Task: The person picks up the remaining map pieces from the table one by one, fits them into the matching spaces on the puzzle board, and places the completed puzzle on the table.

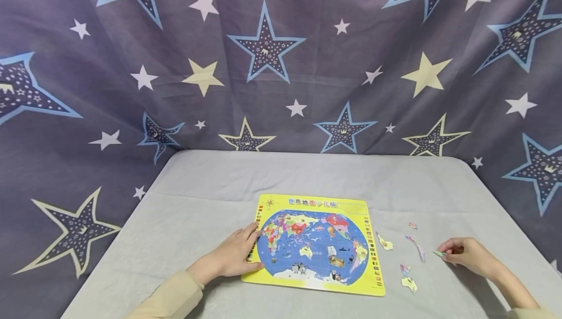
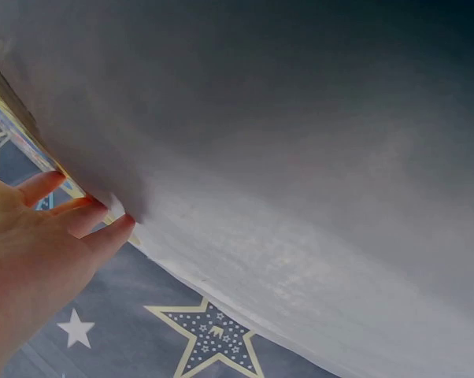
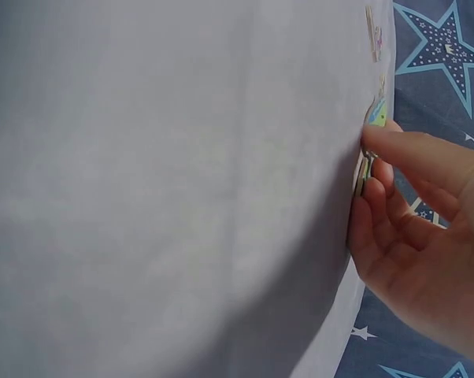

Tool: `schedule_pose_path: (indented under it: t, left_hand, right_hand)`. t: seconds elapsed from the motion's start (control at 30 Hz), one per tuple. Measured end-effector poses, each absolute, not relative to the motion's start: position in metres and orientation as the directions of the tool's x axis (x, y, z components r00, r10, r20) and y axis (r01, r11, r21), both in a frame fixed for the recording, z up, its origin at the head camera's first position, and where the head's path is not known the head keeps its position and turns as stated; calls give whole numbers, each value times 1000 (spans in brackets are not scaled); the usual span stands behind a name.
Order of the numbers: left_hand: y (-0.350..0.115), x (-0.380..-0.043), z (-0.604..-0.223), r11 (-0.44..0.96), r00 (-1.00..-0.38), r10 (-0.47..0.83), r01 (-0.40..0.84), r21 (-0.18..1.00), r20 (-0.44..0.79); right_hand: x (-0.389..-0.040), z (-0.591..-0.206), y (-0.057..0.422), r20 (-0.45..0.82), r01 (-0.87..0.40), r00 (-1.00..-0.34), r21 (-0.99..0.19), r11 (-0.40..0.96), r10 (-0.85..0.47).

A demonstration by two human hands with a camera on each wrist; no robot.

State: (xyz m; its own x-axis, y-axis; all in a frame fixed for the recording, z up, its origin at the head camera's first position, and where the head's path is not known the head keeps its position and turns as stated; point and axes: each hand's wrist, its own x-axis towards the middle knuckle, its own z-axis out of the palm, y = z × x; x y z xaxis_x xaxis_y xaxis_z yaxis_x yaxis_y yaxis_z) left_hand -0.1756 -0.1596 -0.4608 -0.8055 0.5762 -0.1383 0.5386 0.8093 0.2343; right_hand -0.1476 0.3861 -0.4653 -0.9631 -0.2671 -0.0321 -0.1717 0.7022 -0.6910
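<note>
A yellow-bordered world map puzzle board lies flat on the grey cloth. My left hand rests on its left edge, fingers and thumb spread; the left wrist view shows the fingers fairly straight against the board's edge. To the right of the board, my right hand pinches a small greenish puzzle piece between thumb and fingertips, low over the cloth. In the right wrist view, that piece shows green and blue, partly hidden by the thumb.
Between board and right hand lie several loose puzzle pieces: a pale yellow one, a small pink one, a long pink-purple one, and a purple one near another yellow one. A star-patterned curtain hangs behind the table.
</note>
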Motion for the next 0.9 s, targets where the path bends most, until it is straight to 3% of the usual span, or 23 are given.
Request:
schedule_pose_path:
  t: [0.5, 0.9]
  left_hand:
    - [-160, -176, -464, 812, -809, 573, 540, 219, -131]
    - [-160, -176, -465, 810, -808, 576, 543, 221, -125]
  right_hand:
    - [-146, -460, 379, -40, -144, -973, -668, 730, -229]
    - [-152, -456, 358, 99, -221, -973, -660, 718, -208]
